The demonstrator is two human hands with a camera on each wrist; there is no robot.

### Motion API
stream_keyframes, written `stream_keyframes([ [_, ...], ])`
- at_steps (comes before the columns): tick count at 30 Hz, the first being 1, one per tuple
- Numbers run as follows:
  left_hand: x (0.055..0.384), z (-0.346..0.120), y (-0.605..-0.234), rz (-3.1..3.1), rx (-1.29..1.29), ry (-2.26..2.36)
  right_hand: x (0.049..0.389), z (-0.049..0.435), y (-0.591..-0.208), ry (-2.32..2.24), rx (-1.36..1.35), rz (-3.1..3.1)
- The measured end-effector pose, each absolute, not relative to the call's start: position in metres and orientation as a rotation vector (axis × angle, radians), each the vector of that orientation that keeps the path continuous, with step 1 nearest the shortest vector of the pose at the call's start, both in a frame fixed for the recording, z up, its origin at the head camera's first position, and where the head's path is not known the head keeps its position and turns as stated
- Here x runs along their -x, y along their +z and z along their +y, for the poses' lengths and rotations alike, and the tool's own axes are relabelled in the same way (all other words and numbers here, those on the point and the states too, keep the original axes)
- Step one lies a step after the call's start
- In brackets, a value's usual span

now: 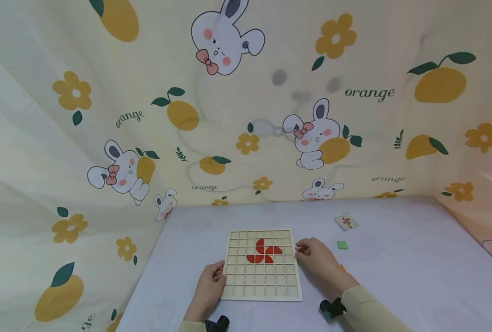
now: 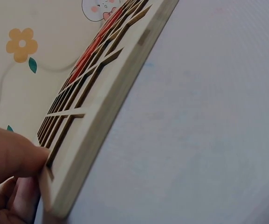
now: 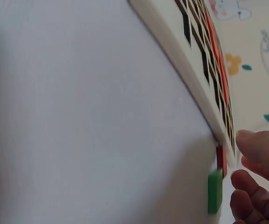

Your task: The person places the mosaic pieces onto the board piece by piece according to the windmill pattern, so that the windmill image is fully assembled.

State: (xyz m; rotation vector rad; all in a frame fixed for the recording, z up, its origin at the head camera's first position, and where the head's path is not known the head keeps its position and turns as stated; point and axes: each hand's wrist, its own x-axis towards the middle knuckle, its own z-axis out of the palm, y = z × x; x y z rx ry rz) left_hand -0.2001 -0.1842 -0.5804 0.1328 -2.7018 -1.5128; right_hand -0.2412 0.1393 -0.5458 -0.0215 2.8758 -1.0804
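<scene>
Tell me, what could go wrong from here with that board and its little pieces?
The left hand pinches one edge of the board; an uneven tug might tilt it and shake the red pieces from their squares.

The right forearm partly hides an orange piece, so it could get brushed aside unnoticed.

The green square lies loose near the right hand and might be knocked away.

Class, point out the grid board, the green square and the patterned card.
Grid board [image 1: 260, 291]: head view, bare bottom-row cell.
Green square [image 1: 343, 245]: head view, middle of upper face.
Patterned card [image 1: 346, 222]: head view, middle of printed face.
</scene>
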Motion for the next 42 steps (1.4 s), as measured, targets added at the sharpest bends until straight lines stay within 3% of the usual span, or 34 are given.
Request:
stream_keyframes([
  [42, 0.201, -0.184, -0.578, -2.720, -0.151, -1.506, 0.244, 0.138, -0.555, -1.072, -0.119, 2.961],
])
